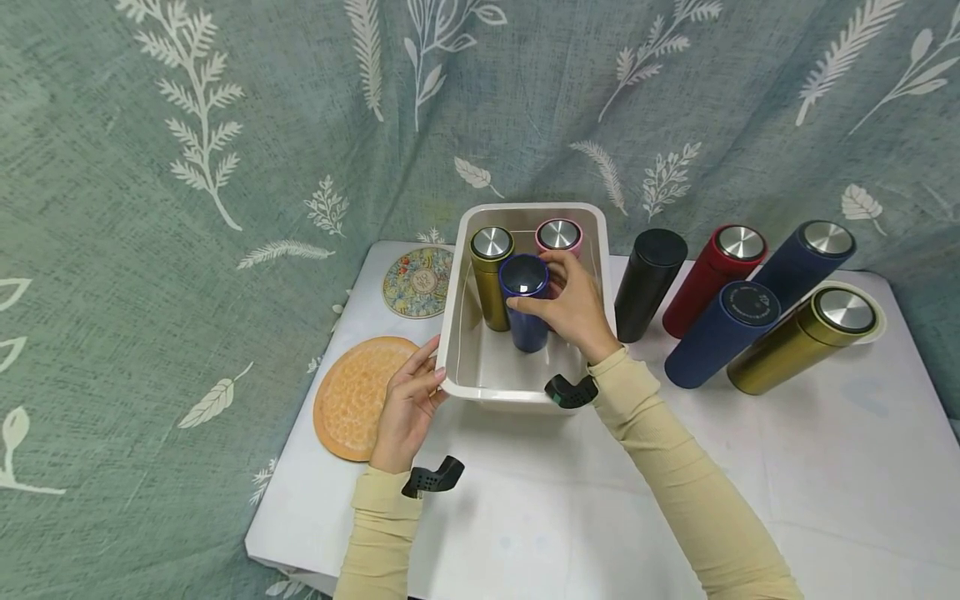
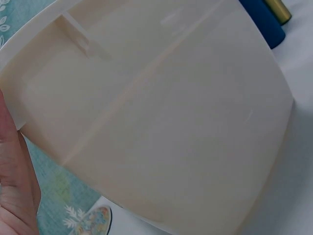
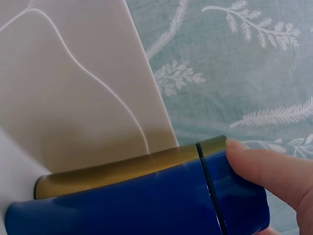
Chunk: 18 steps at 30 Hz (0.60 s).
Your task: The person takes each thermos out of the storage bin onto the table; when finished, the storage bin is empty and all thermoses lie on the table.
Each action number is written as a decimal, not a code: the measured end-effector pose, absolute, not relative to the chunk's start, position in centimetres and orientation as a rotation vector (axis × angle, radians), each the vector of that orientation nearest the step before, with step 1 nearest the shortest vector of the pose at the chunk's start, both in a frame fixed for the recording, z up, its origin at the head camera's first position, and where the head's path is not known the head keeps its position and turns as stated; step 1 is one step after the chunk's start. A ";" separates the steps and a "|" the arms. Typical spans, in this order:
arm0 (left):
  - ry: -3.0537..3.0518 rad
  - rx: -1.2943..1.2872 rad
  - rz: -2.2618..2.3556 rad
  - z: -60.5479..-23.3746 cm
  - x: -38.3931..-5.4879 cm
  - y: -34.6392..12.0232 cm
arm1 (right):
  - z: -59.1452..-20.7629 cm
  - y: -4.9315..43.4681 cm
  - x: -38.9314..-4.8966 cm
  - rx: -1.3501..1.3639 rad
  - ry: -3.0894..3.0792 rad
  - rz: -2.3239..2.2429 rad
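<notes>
My right hand [image 1: 573, 304] grips the lid end of a glossy blue thermos flask [image 1: 529, 329] standing inside a white plastic bin [image 1: 487, 390]. In the right wrist view, the thumb [image 3: 266, 164] presses on that blue lid. Beside it in the bin are a gold flask [image 1: 491, 292] with a silver top and a pink flask [image 1: 559, 235], partly hidden by my fingers. My left hand [image 1: 408, 408] holds the bin's rim at its near left corner. The left wrist view has the bin's outer wall [image 2: 186, 122] across most of it.
To the bin's right stand black [image 1: 651, 279], red [image 1: 708, 279], blue [image 1: 720, 333] and gold [image 1: 798, 342] flasks, with another blue flask [image 1: 813, 250] behind. Left are a round orange mat [image 1: 345, 400] and a patterned round mat [image 1: 412, 283]. A leaf-print curtain [image 1: 300, 125] hangs behind the white table [image 1: 517, 517].
</notes>
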State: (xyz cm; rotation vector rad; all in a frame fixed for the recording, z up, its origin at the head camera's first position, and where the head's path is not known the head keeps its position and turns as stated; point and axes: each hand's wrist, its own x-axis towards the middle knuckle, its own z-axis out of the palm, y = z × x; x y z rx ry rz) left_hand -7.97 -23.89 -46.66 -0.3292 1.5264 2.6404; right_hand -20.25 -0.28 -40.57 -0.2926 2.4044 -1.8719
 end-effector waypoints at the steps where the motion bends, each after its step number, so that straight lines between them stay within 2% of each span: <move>1: 1.525 -0.329 2.642 -46.7 -8.0 -23.9 | -40.6 -0.3 -20.3 -0.301 2.413 -1.866; 18: 1.503 -0.342 2.660 -46.7 -8.0 -23.9 | -40.7 -0.1 -20.1 -0.378 2.316 -1.851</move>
